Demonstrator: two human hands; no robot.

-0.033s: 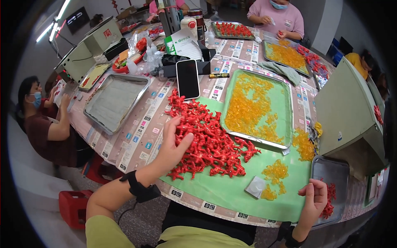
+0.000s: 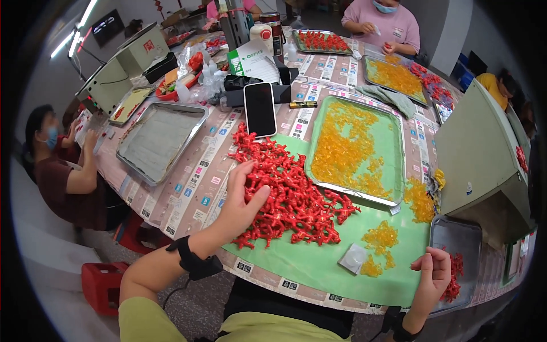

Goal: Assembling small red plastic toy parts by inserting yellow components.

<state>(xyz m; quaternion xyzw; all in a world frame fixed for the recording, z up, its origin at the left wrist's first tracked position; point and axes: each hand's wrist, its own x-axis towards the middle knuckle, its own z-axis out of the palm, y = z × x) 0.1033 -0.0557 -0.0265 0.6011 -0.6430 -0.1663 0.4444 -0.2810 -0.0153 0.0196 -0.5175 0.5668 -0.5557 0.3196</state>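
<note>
1. Left hand [image 2: 244, 202]: thumb and fingers spread, nothing visibly gripped, at the heap of red plastic figurines [image 2: 293, 196].
2. Right hand [image 2: 434, 275]: fingers half-curled, contents cannot be told, by the green mat's [image 2: 319, 272] near right corner.
3. Heap: along the mat's left edge.

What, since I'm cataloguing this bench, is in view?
Mat: one, green, front
Trays: several, metallic, around table
Red pieces: many, red, mostly on mat
Yellow pieces: many, yellow, trays and mat
Phone: one, black, centre
Block: one, white, on mat
Cloth: one, grey, back right
Housings: several, greyish, both sides
Stools: two, red, lower left
Co-workers: several, mixed clothing, around table
Left hand: one, bare, at red pieces
Right hand: one, bare, by right tray
</note>
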